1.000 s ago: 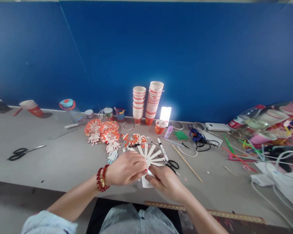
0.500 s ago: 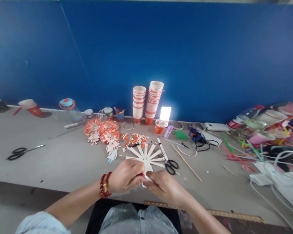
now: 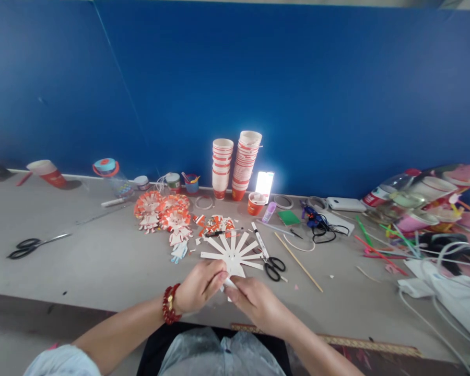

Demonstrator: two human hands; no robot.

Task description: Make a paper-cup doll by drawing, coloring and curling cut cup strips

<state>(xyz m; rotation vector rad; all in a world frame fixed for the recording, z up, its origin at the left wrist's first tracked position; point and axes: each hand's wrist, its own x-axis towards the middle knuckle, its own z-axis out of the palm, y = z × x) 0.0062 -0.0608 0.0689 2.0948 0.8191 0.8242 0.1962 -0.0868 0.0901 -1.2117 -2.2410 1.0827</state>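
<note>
My left hand point(image 3: 201, 286) and right hand point(image 3: 258, 303) meet at the near edge of the white paper cutout point(image 3: 235, 256), over the grey surface point(image 3: 113, 269). Both sets of fingers are clamped on a white paper piece point(image 3: 230, 283). Black-handled scissors point(image 3: 274, 268) lie right of the cutout; red-and-white scraps point(image 3: 216, 224) lie beyond it.

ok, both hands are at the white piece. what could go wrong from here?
1. The left hand and right hand grip the white piece close beside the white strip fan; a slip might crease a strip.
2. The black-handled scissors lie near the right hand and could get knocked.
3. The taller cup stack looks tilted; a bump might topple it.
</note>
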